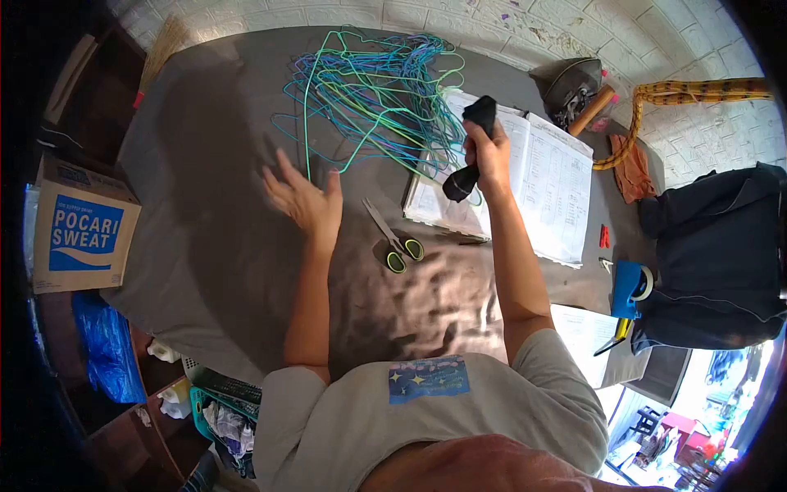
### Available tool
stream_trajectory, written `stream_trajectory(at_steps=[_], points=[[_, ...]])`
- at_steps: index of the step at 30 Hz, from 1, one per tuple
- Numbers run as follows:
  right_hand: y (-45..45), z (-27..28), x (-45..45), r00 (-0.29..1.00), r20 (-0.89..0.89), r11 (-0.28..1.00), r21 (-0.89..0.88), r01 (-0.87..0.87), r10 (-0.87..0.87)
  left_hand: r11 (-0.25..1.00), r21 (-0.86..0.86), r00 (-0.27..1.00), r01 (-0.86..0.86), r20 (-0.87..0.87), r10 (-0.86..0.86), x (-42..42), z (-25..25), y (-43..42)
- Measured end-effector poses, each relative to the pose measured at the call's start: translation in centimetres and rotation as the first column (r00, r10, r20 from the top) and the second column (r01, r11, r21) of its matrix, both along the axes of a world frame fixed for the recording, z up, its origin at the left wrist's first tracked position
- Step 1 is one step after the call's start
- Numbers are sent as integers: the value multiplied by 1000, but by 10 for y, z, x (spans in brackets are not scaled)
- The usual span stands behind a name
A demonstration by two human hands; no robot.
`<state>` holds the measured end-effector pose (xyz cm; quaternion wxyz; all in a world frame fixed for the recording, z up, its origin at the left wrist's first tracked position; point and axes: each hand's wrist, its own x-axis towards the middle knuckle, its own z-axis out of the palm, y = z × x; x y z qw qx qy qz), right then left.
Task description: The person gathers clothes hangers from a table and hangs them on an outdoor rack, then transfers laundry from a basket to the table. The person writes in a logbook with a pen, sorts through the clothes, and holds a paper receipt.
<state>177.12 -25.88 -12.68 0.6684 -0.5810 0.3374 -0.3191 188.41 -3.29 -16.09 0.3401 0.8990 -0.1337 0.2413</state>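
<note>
- As the head camera looks down on the counter [193,246] draped in brownish-grey cloth, a pair of scissors [392,235] with metal blades and black-and-lime looped handles lies between the person's two forearms.
- Up and to the right of the scissors, the right hand [489,156] is raised, its fingers curled around and grasping a long, black, soft-looking bundle [461,184]; one end sticks out above the fist and the other below it.
- Just left of the scissors, the left hand [303,201] is released, with fingers spread and thumb apart.
- Beyond the scissors spreads a tangled heap of thin green, blue and purplish wire-like hangers [381,102]; its nearest strands run close to the left hand's fingertips.
- Right of the scissors lies a large open book [551,176] with white, written-on pages, partly below the right hand and the black bundle; some strands of the heap overlap its left side.
- Farther right of the scissors are a small red clip [604,237], a blue tape dispenser [627,289] and a bulky black fabric bag or garment [713,254]; I cannot tell which.
- Far left of the scissors stands a brown cardboard box [82,230] with a blue "POCARI SWEAT" label.
</note>
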Motion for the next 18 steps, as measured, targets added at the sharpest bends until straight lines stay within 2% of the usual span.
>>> stream_trajectory(at_steps=[1,3,5,6,7,8,9,10,11,13,14,15,16,17,18], points=[[-1,4,2,999,1,999,19,36,-36,1000,0,1000,1,2,-1,1,7,-6],[-12,-8,8,995,-8,995,29,97,-97,938,100,926,331,157,-343,11,14,-26],[-16,-19,15,990,-23,990,33,137,-136,712,-6,710,702,86,-699,27,6,-63],[-19,-25,19,985,-34,985,35,171,-169,723,94,706,684,164,-689,24,6,-86],[-25,-34,22,981,-111,987,-56,151,-157,733,190,692,653,244,-679,23,7,-105],[-30,-43,23,961,-225,963,-249,103,-161,733,187,691,654,248,-679,31,2,-116],[-30,-41,25,925,-333,905,-424,30,-186,665,361,666,654,142,-732,37,-2,-125],[-30,-39,25,904,-391,872,-487,-43,-173,565,518,649,642,26,-761,42,-7,-130],[-31,-37,23,878,-469,874,-462,-150,-97,568,517,649,640,32,-760,47,-13,-132],[-30,-35,25,903,-429,885,-433,-170,-37,548,319,567,773,42,-823,57,-13,-133],[-32,-35,26,905,-422,887,-433,-161,-42,537,280,541,796,67,-838,60,-14,-133],[-33,-36,26,844,-529,792,-551,-264,-87,528,286,534,799,65,-843,59,-8,-134],[-34,-39,26,769,-620,677,-633,-377,-152,557,135,551,820,79,-831,58,0,-135],[-35,-42,27,771,-618,682,-632,-369,-155,572,-22,571,820,91,-816,58,8,-138],[-36,-44,29,776,-609,702,-625,-341,-165,618,-36,606,785,250,-755,65,12,-144]])
